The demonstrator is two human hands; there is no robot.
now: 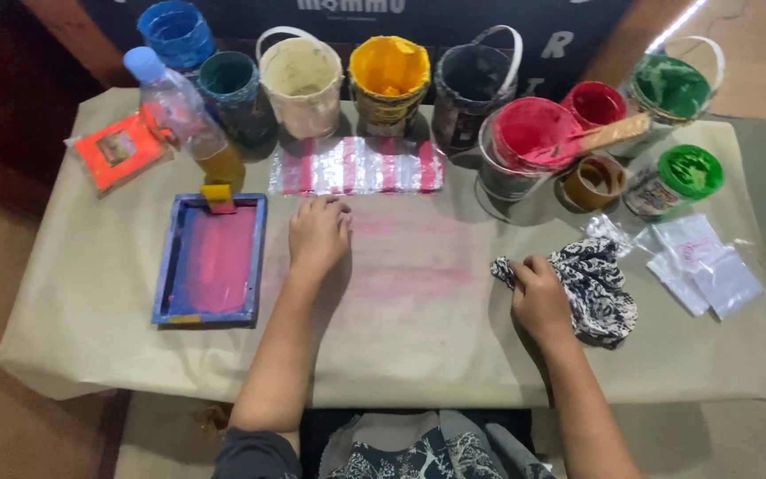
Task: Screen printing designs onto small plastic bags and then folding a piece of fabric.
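A person's right hand [538,297] grips a crumpled black-and-white patterned cloth [594,286], fingers curled closed on its left edge, the bulk of the cloth bunched at three o'clock from the hand on the paper-covered table [418,355]. The left hand [318,232] rests knuckles-up, fingers loosely curled, holding nothing, on the pink-stained paper. A blue-framed printing screen [212,261] lies at nine o'clock from it, a striped pink plastic sheet [358,165] at twelve. Open paint pots [390,75] line the far edge.
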